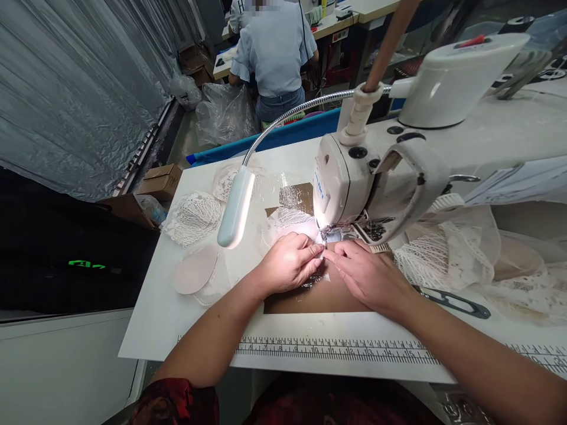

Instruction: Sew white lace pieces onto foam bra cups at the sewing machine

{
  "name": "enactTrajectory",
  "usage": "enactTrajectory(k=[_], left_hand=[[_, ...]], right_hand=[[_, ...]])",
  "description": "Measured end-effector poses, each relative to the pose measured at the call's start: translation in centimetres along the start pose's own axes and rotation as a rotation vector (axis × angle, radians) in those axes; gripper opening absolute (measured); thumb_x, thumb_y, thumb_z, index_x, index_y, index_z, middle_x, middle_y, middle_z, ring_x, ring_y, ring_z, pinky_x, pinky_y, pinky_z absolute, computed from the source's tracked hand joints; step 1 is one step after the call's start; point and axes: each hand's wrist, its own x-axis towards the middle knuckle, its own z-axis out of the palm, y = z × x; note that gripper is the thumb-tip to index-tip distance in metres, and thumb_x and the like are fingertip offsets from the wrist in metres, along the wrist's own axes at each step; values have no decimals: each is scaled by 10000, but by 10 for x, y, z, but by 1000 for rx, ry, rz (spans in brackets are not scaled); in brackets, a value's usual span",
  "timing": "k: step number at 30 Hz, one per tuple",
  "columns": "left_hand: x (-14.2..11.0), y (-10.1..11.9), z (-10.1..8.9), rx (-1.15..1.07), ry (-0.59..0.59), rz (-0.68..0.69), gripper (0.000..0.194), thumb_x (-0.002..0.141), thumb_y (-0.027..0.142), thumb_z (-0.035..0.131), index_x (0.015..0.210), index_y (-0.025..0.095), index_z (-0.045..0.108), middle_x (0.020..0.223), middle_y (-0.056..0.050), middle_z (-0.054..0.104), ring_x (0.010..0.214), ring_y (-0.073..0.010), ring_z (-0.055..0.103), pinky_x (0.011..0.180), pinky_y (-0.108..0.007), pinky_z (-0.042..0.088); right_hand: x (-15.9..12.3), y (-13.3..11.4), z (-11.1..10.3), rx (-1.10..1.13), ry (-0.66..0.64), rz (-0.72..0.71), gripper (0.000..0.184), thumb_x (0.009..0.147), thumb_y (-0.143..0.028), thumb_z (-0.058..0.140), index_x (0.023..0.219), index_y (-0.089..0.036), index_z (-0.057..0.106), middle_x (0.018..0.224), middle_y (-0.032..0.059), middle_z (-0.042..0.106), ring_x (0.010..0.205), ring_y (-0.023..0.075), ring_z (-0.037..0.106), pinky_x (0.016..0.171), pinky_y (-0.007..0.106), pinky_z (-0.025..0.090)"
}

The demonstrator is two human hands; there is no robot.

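Observation:
A white lace bra cup (290, 218) lies at the needle of the sewing machine (341, 180), lit brightly by the lamp. My left hand (290, 262) is closed, pinching the cup's edge between thumb and fingers just in front of the presser foot. From the other side my right hand (363, 271) meets it, fingers drawn together, index fingertip and thumb at the same edge. The fabric between the fingertips is small and partly hidden. Under both hands is a brown plate (283, 304) set on the white table (155, 319).
Lace cups (195, 218) and a beige pad (197, 274) lie left. A lamp (236, 206) hangs from a bent metal neck. More lace pieces (443, 248) and grey thread snips (460, 302) lie right. A printed ruler (310, 349) runs along the front edge. A co-worker (277, 53) sits beyond.

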Motion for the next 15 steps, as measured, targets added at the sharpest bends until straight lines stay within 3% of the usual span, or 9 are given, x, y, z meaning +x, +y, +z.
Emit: enactTrajectory(k=[7, 15], left_hand=[[-8, -2, -12, -116, 47, 27, 296, 932, 291, 424, 1047, 159, 662, 909, -91, 616, 859, -174, 548, 791, -335, 477], [-8, -2, -5, -19, -13, 59, 307, 941, 315, 431, 1078, 166, 662, 958, -101, 631, 864, -181, 546, 765, -329, 466]], right_hand=[[-6, 3, 3, 56, 26, -67, 403, 840, -110, 409, 1178, -182, 616, 916, 68, 608, 782, 180, 500, 628, 284, 331], [-5, 4, 2, 117, -33, -123, 373, 830, -108, 411, 1106, -192, 647, 848, 57, 570, 746, 175, 454, 675, 299, 329]])
